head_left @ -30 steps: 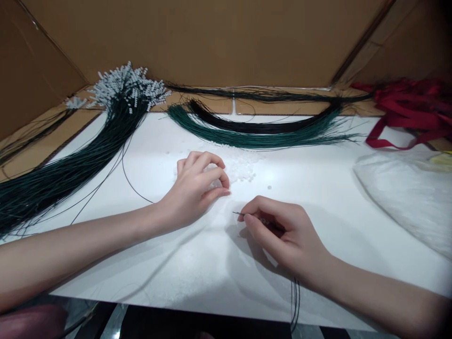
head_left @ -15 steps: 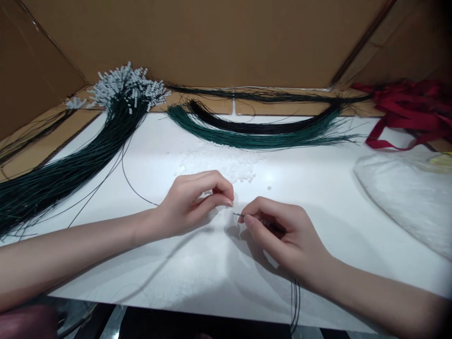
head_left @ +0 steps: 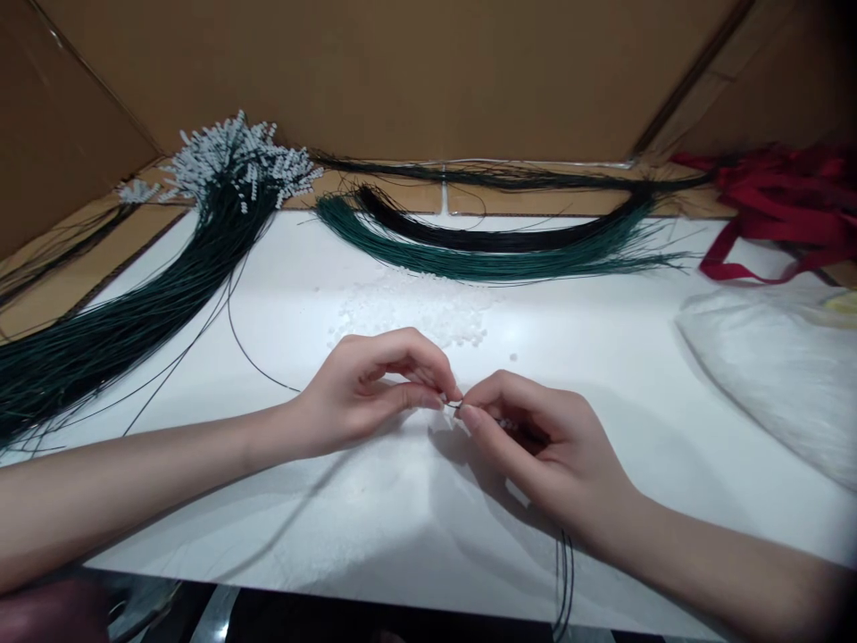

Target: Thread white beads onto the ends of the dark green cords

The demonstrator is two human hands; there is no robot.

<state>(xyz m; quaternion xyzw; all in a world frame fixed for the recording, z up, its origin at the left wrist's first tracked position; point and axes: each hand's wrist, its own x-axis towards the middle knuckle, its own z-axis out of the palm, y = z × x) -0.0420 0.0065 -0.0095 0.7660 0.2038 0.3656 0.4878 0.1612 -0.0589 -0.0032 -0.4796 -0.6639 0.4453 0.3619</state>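
Thumb and forefinger of my right hand (head_left: pixel 536 438) pinch thin dark wires, whose short tip pokes out to the left. Tiny white beads show partly under the fingers, and the wires' long tails (head_left: pixel 566 572) hang below the hand over the table's front edge. My left hand (head_left: pixel 381 379) is closed in a pinch right at the wire tip, its fingertips almost against the right ones. What sits between the left fingertips is too small to make out. Just beyond the hands lies a loose spread of small white beads (head_left: pixel 415 308) on the white tabletop (head_left: pixel 281 527).
At left lies a thick bundle of dark green wires (head_left: pixel 153 304) with white beaded ends (head_left: pixel 234 165). Green wires (head_left: pixel 455 259) and black wires (head_left: pixel 469 237) curve behind the beads. Red ribbon (head_left: pixel 769 214) and a clear plastic bag (head_left: pixel 777 375) are at right. Cardboard walls (head_left: pixel 428 80) enclose the back.
My left hand has moved slightly right and down, so its fingertips now meet the wire tip. The right hand stays almost in place, still pinching the wires.
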